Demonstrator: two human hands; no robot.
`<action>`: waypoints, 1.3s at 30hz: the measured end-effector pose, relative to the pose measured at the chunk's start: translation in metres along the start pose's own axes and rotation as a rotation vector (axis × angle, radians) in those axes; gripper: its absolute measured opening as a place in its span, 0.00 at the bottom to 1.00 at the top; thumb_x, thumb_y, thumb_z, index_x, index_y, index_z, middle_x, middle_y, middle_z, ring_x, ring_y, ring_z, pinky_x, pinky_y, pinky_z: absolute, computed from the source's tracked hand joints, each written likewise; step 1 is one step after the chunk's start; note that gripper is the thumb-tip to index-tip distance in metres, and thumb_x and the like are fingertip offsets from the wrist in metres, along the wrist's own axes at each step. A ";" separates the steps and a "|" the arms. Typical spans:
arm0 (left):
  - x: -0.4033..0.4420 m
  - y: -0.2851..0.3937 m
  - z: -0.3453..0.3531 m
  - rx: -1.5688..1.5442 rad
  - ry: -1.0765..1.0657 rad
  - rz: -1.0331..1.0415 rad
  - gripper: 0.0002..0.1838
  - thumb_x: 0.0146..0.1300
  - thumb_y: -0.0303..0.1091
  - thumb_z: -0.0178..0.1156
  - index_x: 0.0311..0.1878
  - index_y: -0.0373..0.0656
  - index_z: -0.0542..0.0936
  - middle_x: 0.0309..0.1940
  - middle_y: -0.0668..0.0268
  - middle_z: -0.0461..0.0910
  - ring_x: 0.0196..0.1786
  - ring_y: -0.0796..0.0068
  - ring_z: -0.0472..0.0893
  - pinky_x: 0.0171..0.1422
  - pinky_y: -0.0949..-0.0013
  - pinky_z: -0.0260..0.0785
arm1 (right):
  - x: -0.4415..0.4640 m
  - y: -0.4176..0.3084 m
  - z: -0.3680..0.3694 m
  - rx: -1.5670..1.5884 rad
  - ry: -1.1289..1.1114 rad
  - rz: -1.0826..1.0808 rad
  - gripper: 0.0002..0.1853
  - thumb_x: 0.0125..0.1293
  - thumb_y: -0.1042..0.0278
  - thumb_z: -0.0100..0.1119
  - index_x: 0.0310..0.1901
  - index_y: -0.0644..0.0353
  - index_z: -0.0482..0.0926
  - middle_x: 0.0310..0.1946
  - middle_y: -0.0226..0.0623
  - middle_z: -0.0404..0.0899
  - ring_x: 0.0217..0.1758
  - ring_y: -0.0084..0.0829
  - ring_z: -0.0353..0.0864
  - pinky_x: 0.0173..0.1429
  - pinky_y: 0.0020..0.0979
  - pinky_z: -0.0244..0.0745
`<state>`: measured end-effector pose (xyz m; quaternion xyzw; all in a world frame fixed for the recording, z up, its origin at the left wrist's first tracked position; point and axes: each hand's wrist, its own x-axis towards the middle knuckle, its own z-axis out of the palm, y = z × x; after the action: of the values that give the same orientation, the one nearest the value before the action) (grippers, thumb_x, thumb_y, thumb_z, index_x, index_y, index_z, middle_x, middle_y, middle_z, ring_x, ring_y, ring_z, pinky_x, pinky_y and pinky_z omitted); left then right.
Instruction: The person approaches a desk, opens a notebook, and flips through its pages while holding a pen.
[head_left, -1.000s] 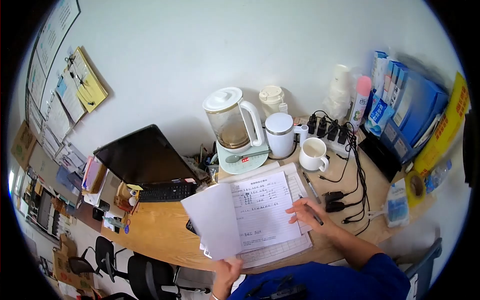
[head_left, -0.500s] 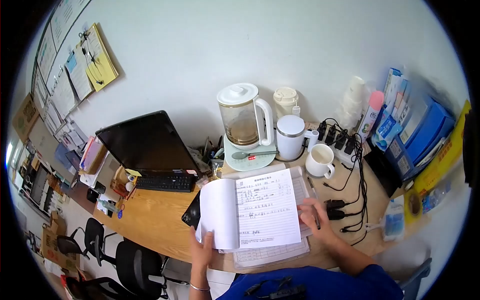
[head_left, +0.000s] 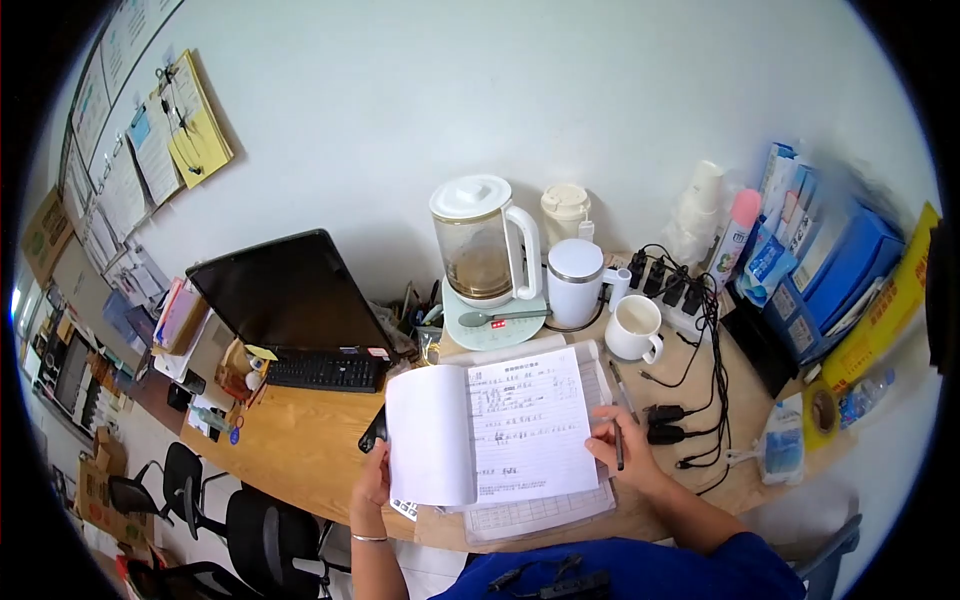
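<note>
An open notebook point(head_left: 530, 450) lies in front of me, its left page blank and its right page lined with handwriting. My left hand point(head_left: 371, 478) is closed at the notebook's left edge, with some fingers hidden. A black pen point(head_left: 619, 447) is held in my right hand point(head_left: 628, 458), which rests by the right page's edge with its fingertips near the paper. Beneath the notebook is a clipboard with a printed form point(head_left: 545, 522). A dark phone-like object point(head_left: 373, 430) is partly covered by the left page. Another pen point(head_left: 622, 388) lies right of the notebook.
Behind the notebook stand a glass kettle point(head_left: 480, 250) on its base, a lidded white mug point(head_left: 577, 290) and an open white mug point(head_left: 634, 328). Black cables point(head_left: 715, 370) run along the right. A monitor point(head_left: 295, 300) and keyboard point(head_left: 325, 372) are at left, blue folders point(head_left: 840, 265) far right.
My left thumb has come off the blank page, and that hand has moved left to the notebook's edge. The pen in my right hand now points more upright. The view has shifted slightly.
</note>
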<state>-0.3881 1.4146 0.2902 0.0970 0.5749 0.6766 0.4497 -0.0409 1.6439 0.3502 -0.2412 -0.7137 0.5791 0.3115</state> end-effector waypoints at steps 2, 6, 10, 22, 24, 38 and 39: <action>0.001 0.018 0.002 -0.098 -0.029 0.033 0.25 0.67 0.48 0.50 0.55 0.33 0.71 0.48 0.59 0.78 0.50 0.67 0.78 0.54 0.62 0.72 | 0.000 -0.004 0.000 -0.010 0.005 0.015 0.23 0.60 0.76 0.58 0.55 0.67 0.62 0.32 0.37 0.77 0.34 0.22 0.76 0.39 0.23 0.72; 0.003 0.046 0.003 -0.092 -0.070 0.040 0.16 0.63 0.37 0.57 0.48 0.35 0.76 0.38 0.59 0.81 0.37 0.71 0.82 0.43 0.67 0.77 | 0.000 -0.005 0.000 -0.017 0.016 0.031 0.21 0.59 0.77 0.58 0.53 0.67 0.64 0.30 0.36 0.76 0.32 0.22 0.75 0.38 0.23 0.71; -0.009 0.065 0.035 -0.096 -0.073 0.090 0.14 0.61 0.31 0.57 0.47 0.35 0.76 0.37 0.58 0.82 0.33 0.71 0.82 0.39 0.70 0.78 | 0.001 0.002 -0.002 -0.006 0.052 -0.021 0.21 0.59 0.79 0.58 0.53 0.65 0.65 0.28 0.33 0.75 0.29 0.19 0.73 0.34 0.20 0.69; -0.063 0.071 0.098 -0.281 -0.064 0.153 0.25 0.63 0.44 0.56 0.55 0.33 0.69 0.40 0.51 0.80 0.34 0.64 0.83 0.38 0.65 0.80 | 0.001 0.004 -0.007 -0.005 0.098 -0.011 0.21 0.57 0.77 0.59 0.52 0.64 0.64 0.28 0.33 0.75 0.30 0.19 0.73 0.36 0.21 0.69; -0.064 0.067 0.102 -0.313 -0.065 0.161 0.25 0.64 0.45 0.55 0.56 0.34 0.69 0.42 0.51 0.79 0.36 0.63 0.83 0.40 0.64 0.79 | 0.002 0.007 -0.008 -0.030 0.085 -0.072 0.20 0.59 0.81 0.56 0.53 0.65 0.64 0.28 0.34 0.76 0.29 0.19 0.74 0.34 0.20 0.68; -0.062 0.047 0.096 -0.566 -0.114 0.003 0.29 0.67 0.49 0.50 0.61 0.37 0.66 0.52 0.51 0.75 0.48 0.58 0.79 0.52 0.57 0.75 | 0.003 0.007 -0.010 -0.051 0.071 -0.028 0.20 0.58 0.78 0.58 0.51 0.66 0.65 0.28 0.35 0.76 0.29 0.20 0.74 0.34 0.21 0.70; -0.063 0.046 0.096 -0.570 -0.126 -0.002 0.29 0.66 0.50 0.50 0.61 0.37 0.66 0.52 0.52 0.75 0.49 0.58 0.79 0.52 0.57 0.74 | 0.003 0.008 -0.010 -0.052 0.066 -0.029 0.20 0.59 0.79 0.56 0.53 0.65 0.64 0.28 0.35 0.77 0.29 0.21 0.75 0.34 0.21 0.69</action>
<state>-0.3123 1.4386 0.3852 0.0081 0.3326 0.8032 0.4942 -0.0361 1.6541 0.3437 -0.2578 -0.7211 0.5476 0.3371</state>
